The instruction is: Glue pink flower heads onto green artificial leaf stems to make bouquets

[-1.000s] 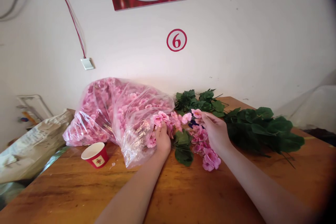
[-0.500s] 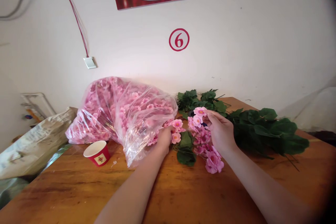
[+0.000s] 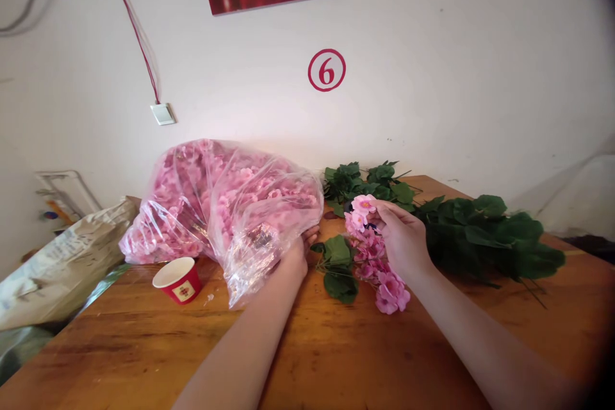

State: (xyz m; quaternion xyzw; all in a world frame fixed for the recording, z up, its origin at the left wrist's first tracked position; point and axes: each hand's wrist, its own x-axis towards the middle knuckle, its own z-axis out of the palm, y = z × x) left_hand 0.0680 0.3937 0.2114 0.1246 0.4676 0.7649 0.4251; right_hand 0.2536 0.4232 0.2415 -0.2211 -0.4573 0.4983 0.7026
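My right hand (image 3: 402, 234) is closed in a pinch on a pink artificial flower spray (image 3: 372, 250), whose blossoms hang down toward the tabletop. My left hand (image 3: 296, 261) is at the mouth of a clear plastic bag (image 3: 250, 269) full of pink artificial flowers (image 3: 240, 173). The bag's film partly covers that hand; its fingertips show past the edge, somewhat apart, with no blossom visible in them. Between the hands lies a small bunch of green artificial leaves (image 3: 339, 269), close to the flower spray.
A red and white paper cup (image 3: 177, 280) stands left on the wooden table (image 3: 327, 359). Green leaf bunches lie at the back (image 3: 353, 179) and right (image 3: 485, 230). A pale sack (image 3: 67, 256) leans at the left edge. The wall (image 3: 408, 77) rises behind.
The pink blossoms beside my left hand have gone from sight, and its fingertips now show at the bag's edge. My right hand keeps the flower spray in nearly the same spot.
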